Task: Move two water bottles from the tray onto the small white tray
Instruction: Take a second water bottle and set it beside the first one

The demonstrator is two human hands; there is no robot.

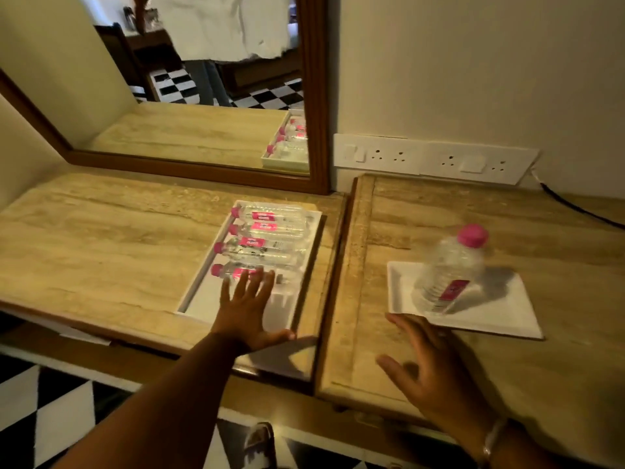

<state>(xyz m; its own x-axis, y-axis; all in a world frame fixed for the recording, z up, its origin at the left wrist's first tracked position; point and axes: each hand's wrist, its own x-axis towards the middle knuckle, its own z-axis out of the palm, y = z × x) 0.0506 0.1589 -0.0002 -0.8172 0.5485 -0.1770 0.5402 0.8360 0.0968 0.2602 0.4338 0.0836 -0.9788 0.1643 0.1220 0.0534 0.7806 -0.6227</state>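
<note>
A long white tray [203, 282] on the left counter holds several clear water bottles with pink caps lying on their sides. My left hand [248, 304] is spread open over the tray's near end, its fingertips at the nearest lying bottle [233, 269], holding nothing. On the right counter a small white tray [500, 316] carries one water bottle [446, 269] standing upright near its left side. My right hand [436, 374] hovers open in front of the small tray, a little short of its near edge, apart from the bottle.
A wood-framed mirror [316, 96] stands behind the long tray. A white socket strip [433, 157] runs along the wall, with a black cable [581, 208] at the far right. A raised step [338, 282] separates the two counters. Checkered floor [50, 418] lies below.
</note>
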